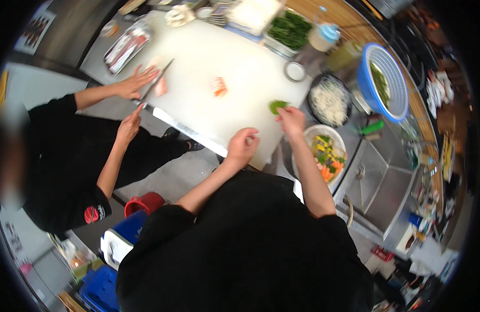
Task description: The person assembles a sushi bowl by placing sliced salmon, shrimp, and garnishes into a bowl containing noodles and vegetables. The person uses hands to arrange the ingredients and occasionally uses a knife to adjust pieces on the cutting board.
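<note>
Currently pinching green leaf [276, 107] in right hand [292, 121] at right end of white cutting board [193, 57]; holding left hand [243, 146] apart, loosely curled, seemingly empty. Possibly risking dropping or tearing leaf by pinching only its edge.

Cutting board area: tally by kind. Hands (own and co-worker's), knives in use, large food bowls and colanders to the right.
Own hands: 2 (left hand; right hand, grip on a green leafy piece)
Co-worker's hands: 2
Knife: 1
Bowls: 2 (black bowl; white bowl)
Blue colander: 1
Total: 8
</note>
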A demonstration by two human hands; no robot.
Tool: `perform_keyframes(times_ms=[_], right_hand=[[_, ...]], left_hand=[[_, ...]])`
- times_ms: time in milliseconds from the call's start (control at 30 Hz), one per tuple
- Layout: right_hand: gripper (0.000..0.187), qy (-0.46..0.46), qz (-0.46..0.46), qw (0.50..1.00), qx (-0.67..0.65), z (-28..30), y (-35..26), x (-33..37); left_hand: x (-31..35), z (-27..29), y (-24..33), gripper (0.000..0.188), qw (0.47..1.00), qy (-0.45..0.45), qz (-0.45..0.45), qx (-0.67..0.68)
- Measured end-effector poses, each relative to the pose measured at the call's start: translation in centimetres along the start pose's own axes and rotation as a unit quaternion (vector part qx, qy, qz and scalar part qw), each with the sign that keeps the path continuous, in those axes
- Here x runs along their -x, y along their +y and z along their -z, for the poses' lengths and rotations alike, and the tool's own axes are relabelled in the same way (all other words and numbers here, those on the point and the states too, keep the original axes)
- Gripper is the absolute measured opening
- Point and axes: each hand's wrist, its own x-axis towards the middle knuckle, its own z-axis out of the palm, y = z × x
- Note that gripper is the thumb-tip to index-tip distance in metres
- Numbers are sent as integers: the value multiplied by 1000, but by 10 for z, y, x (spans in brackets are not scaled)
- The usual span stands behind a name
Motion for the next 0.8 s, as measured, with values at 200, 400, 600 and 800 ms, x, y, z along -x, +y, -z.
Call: perform_keyframes(times_ms=[200,400,600,800], right_hand=[[14,-135,43,990,-21,72,-6,119],[11,-60,19,997,-40,114,56,168],[10,-42,-7,997,-68,131,81,195],[12,7,77,994,80,140,129,206]], left_hand=[[-12,-54,15,69,954,-126,123,243],[16,-68,42,51,937,-297,88,160],[33,-92,42,20,935,-320,-97,116],[54,-118,1,23,898,-407,-157,51]])
